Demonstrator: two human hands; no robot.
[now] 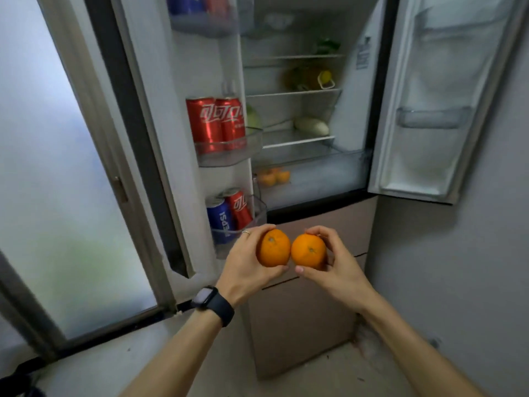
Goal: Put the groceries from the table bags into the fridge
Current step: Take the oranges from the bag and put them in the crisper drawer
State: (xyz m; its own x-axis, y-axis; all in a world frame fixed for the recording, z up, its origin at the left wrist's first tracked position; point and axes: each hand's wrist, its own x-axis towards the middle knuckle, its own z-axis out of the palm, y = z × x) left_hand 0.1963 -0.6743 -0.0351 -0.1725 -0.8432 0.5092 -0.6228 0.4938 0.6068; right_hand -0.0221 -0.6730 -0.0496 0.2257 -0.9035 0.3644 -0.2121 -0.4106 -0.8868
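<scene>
Head view, left hand: my left hand grips the left orange, a round bright-orange citrus fruit with dimpled peel. My fingers curl over its top and my thumb sits under its lower edge.
Head view, right hand: my right hand grips the right orange, a matching round fruit. My fingers curl over its top and far side, and my thumb tip presses its lower left.
Fruit position: I hold both oranges in the air before the open white two-door fridge, lower in the frame than its clear plastic crisper drawer. The two fruits sit side by side, touching or nearly so; I cannot tell which.
Handling, weight: I judge each fruit firm and light enough for one hand.
Handling, surface: the pitted peel should give good friction, and hard squeezing may bruise it.
Handling, shape: a round fruit can roll once released, so it needs a walled compartment.
Hold point: across the widest part, fingers opposite thumb.
Probable target: small orange fruits already lie at the left end of the crisper drawer.
Nearby: red soda cans stand in the left door bin, well apart from my hands.
</scene>
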